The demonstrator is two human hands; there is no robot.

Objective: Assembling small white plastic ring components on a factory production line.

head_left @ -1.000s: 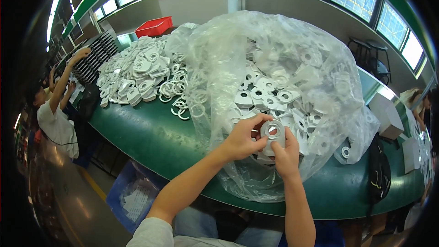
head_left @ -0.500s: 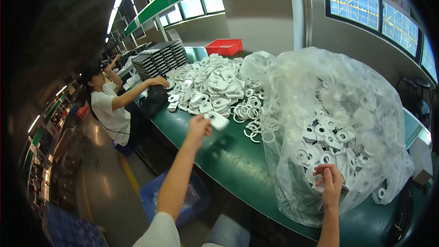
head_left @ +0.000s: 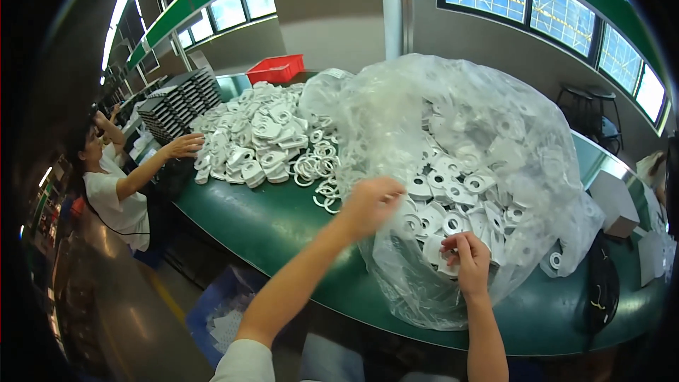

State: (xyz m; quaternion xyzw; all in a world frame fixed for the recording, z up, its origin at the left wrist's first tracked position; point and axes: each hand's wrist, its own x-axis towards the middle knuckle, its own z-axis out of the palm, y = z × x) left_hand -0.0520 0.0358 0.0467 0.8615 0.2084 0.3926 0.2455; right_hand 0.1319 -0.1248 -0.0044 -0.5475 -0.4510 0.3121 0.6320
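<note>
My left hand (head_left: 371, 206) is smeared by motion in front of the left side of a large clear plastic bag (head_left: 396, 283). Its fingers look bent, and no part shows in them. Inside the bag's opening lie many white plastic parts (head_left: 456, 223), flat pieces with a round hole. At the bag's near side my right hand (head_left: 468, 263) has its fingers curled and pinched on a white plastic part (head_left: 447, 267), which is partly covered by them. To the left, a heap of similar white parts (head_left: 254, 134) rests on the green table (head_left: 247, 205).
White rings (head_left: 316, 164) lie between heap and bag. Behind are a red bin (head_left: 276, 68) and stacked dark trays (head_left: 180, 102). A co-worker (head_left: 117, 194) reaches toward the heap from the left. A blue bin (head_left: 219, 311) stands below the table edge; a grey box (head_left: 614, 201) sits right.
My left hand has moved right from the heap to the bag, and the white part it held no longer shows in it. The view has turned right. My right hand stays at the bag, fingers more closed.
</note>
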